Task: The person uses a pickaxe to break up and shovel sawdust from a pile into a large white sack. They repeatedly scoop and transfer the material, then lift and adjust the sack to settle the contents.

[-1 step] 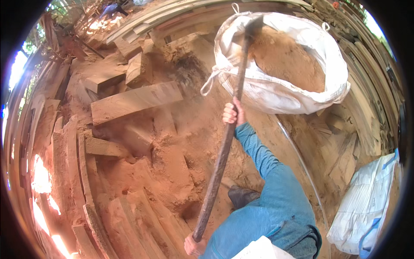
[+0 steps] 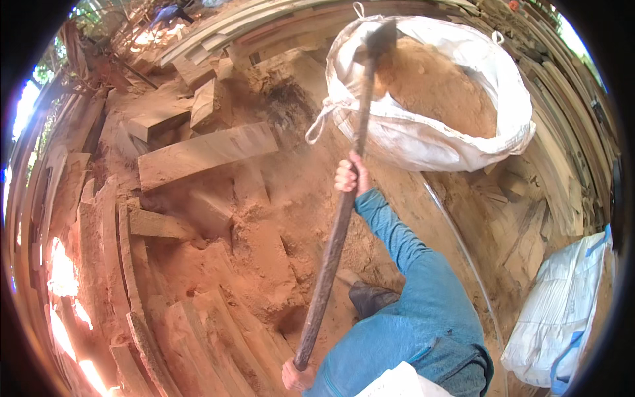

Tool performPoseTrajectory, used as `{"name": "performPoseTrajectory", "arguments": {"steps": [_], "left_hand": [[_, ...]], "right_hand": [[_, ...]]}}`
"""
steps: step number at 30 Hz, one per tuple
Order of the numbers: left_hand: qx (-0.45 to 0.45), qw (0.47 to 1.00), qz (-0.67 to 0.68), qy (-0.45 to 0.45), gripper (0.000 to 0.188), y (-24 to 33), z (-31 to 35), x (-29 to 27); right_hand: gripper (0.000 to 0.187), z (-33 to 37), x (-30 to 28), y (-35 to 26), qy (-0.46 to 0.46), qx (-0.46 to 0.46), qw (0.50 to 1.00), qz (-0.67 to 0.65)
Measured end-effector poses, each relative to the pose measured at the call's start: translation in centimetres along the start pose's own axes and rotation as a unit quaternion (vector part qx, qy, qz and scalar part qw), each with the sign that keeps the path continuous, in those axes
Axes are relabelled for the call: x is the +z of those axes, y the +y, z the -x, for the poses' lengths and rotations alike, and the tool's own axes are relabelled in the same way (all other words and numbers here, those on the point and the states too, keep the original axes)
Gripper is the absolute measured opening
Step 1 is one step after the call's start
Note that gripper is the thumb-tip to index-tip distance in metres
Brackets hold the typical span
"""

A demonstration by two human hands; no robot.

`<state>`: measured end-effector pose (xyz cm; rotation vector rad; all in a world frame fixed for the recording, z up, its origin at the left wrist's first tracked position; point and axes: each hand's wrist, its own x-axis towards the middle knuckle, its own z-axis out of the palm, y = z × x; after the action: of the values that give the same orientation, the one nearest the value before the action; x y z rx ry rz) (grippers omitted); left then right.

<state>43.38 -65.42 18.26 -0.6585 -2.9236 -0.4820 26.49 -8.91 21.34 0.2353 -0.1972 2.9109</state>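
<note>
A long-handled shovel (image 2: 335, 246) slants from the lower middle up to a big white woven bag (image 2: 430, 155). Its dark blade, somewhat blurred, is over the left part of the bag's wide mouth. Reddish-brown sawdust (image 2: 430, 86) fills much of what shows inside the bag. My right hand (image 2: 352, 174) wraps around the middle of the handle, with the blue-sleeved arm stretched forward. Down at the butt end, my left hand (image 2: 297, 375) is closed on the same handle, partly cut off from view by my sleeve.
Dusty wooden blocks (image 2: 208, 155) lie ahead to the left, and long planks (image 2: 112, 251) run along the left side. More timber (image 2: 562, 145) is stacked at the right. A folded white sack (image 2: 555, 304) rests at the lower right, near a thin pale hose or cable (image 2: 463, 248).
The shovel's blade and my right hand have shifted slightly left over the bag. My left hand stays at the handle's end.
</note>
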Motion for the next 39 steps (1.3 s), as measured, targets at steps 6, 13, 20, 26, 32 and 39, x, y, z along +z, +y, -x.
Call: {"name": "performPoseTrajectory", "arguments": {"steps": [6,13,20,26,32,39], "left_hand": [[-0.311,0.946,0.060,-0.069,0.026,-2.3,14.3,0.2],[-0.378,0.896,0.040,-0.229,0.038,-4.9,40.2,-7.9],[-0.506,0.685,-0.130,-0.507,0.041,-1.9,56.3,-17.5],[-0.552,0.612,-0.107,-0.556,0.040,0.3,57.3,-19.0],[-0.559,0.652,-0.052,-0.509,0.039,1.0,50.4,-10.3],[-0.487,0.810,0.073,-0.319,0.035,4.2,33.6,8.6]], "right_hand": [[0.036,6.8,-1.2,14.1,0.208,0.121,0.966,0.093],[0.031,25.9,-9.9,34.3,0.414,0.325,0.834,0.162],[0.034,50.0,-19.3,48.9,0.524,0.436,0.695,0.231],[0.030,60.0,-19.4,54.0,0.600,0.545,0.559,0.176],[0.030,55.2,-26.3,52.3,0.525,0.584,0.559,0.267],[0.040,27.8,-44.4,41.9,0.515,0.520,0.548,0.405]]}}
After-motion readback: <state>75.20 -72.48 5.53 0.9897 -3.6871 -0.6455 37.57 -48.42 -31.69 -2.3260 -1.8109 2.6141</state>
